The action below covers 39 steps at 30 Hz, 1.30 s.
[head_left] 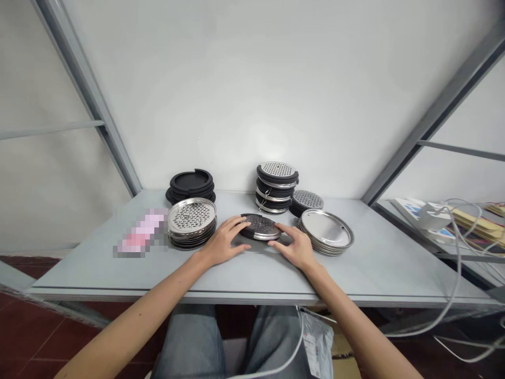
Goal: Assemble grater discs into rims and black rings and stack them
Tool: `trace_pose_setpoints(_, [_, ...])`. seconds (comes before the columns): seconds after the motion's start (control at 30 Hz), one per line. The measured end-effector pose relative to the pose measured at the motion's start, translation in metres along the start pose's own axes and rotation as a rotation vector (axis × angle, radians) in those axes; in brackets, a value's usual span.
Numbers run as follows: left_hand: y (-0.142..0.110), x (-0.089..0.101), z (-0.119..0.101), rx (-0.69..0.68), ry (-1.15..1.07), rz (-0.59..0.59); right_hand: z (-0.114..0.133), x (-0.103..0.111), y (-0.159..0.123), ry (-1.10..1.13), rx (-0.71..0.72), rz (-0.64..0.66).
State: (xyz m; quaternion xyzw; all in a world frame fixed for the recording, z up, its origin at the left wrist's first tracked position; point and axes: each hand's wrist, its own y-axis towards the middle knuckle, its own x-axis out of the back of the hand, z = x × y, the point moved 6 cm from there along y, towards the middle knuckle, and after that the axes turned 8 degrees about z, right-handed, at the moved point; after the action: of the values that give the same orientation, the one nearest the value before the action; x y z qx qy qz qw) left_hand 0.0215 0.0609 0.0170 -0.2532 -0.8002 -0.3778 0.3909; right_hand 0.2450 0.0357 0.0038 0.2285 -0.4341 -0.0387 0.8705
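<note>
Between my hands, a round grater disc [262,226] with a black rim and a metal band along its front lies on the grey table. From the left side, the fingers of my left hand [224,243] curl over its edge, with the thumb stretched out in front. My right hand [295,247] grips the right edge with fingertips on top and the thumb near the front. Close to my left hand stands a stack of metal grater plates [193,216]. A pile of plain shiny round metal plates [326,229] is beside my right hand.
Black rings [192,181] are piled at the back left. Behind the disc rises a stack of black-rimmed graters [277,187] with wire clips; darker perforated discs [308,200] sit beside it. A blurred pink item [144,231] lies left. White cables [457,263] hang at right.
</note>
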Motion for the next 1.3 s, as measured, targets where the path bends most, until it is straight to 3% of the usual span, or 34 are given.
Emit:
trace_pose_setpoints(0.1, [0.0,0.002,0.0,-0.034,0.01,-0.018,0.004,0.002,0.001,0.03,0.068,-0.024])
trace_pose_setpoints(0.33, [-0.002,0.007,0.006,0.05,-0.129,-0.066,0.007,0.01,0.003,0.078,0.134,-0.126])
trace_pose_setpoints(0.5, [-0.002,0.006,0.003,0.052,-0.058,-0.06,0.011,0.015,-0.001,0.05,0.203,-0.177])
trace_pose_setpoints(0.77, [0.0,-0.004,-0.005,-0.093,0.077,0.018,0.015,0.006,-0.003,-0.016,0.252,-0.111])
trace_pose_setpoints(0.97, [0.0,-0.006,0.004,-0.026,0.065,-0.036,0.016,-0.003,0.001,-0.027,0.253,-0.027])
trace_pose_setpoints(1.3, [-0.002,-0.012,0.015,0.076,0.076,0.044,0.019,-0.004,0.001,-0.054,0.274,-0.002])
